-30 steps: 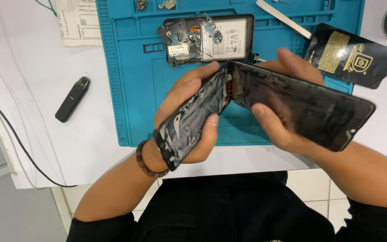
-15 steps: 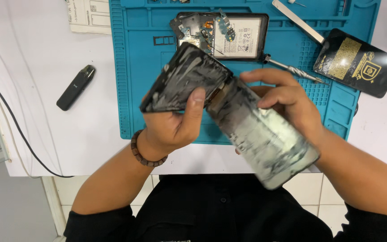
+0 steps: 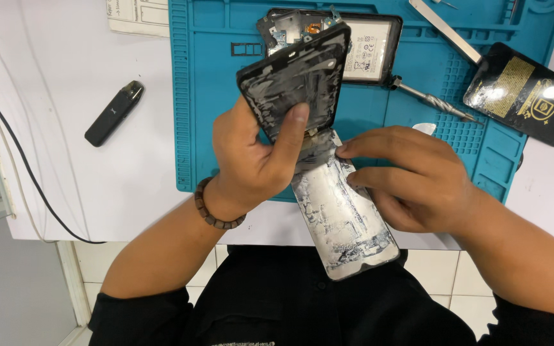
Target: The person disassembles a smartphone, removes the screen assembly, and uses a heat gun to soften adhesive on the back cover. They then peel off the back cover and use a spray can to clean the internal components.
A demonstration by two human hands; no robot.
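Note:
My left hand (image 3: 251, 160) grips a black phone frame (image 3: 293, 77) and holds it up over the blue work mat (image 3: 206, 96), the thumb pressed on its silvery, glue-marked inner face. My right hand (image 3: 411, 179) holds the detached screen panel (image 3: 347, 218), whose grey back with flaking adhesive faces up and slants down toward my body. The two parts meet at their near ends, between both hands. Behind the frame an opened phone body (image 3: 370, 48) with battery and circuit board lies on the mat.
A screwdriver (image 3: 428, 99) and a flat metal pry tool (image 3: 444, 29) lie on the mat's right part. A glossy black back cover (image 3: 524, 96) rests at the right edge. On the white table sit a small black stick-shaped device (image 3: 115, 113), a paper sheet (image 3: 139, 16) and a black cable (image 3: 14, 160).
Both hands turned the two parts: the frame swung upward and away from me, and the screen panel flipped from its dark glass side to its grey back, pointing toward my body.

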